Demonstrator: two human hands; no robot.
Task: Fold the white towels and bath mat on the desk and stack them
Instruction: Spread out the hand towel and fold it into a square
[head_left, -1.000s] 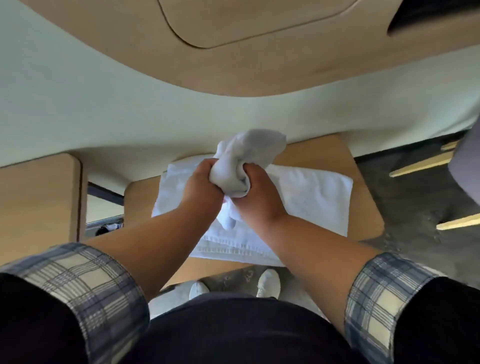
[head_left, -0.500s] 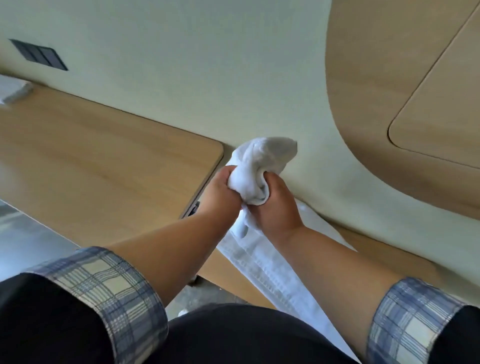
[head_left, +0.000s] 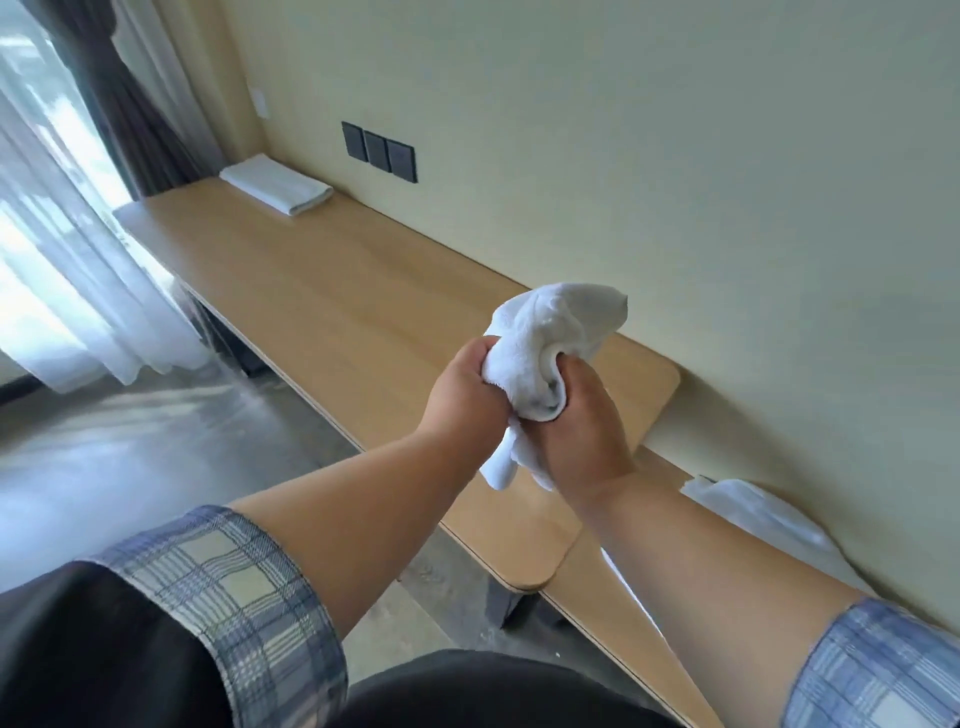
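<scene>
A small white towel (head_left: 550, 332) is bunched up in the air above the long wooden desk (head_left: 322, 306). My left hand (head_left: 462, 395) and my right hand (head_left: 587, 431) both grip it from below, side by side, and a loose end hangs between them. A folded white towel (head_left: 275, 184) lies flat at the desk's far left end by the wall. Another white towel (head_left: 753, 514) lies on the lower side table (head_left: 608, 623) at the right, partly hidden behind my right forearm.
Three dark wall switches (head_left: 379, 151) sit above the desk. Sheer white curtains (head_left: 62, 249) and a dark drape (head_left: 140, 93) hang at the left. Grey floor (head_left: 130, 441) runs along the desk's front edge.
The view has swung left, from the side table with the spread towel to the long desk. Both hands keep the same grip on the bunched towel.
</scene>
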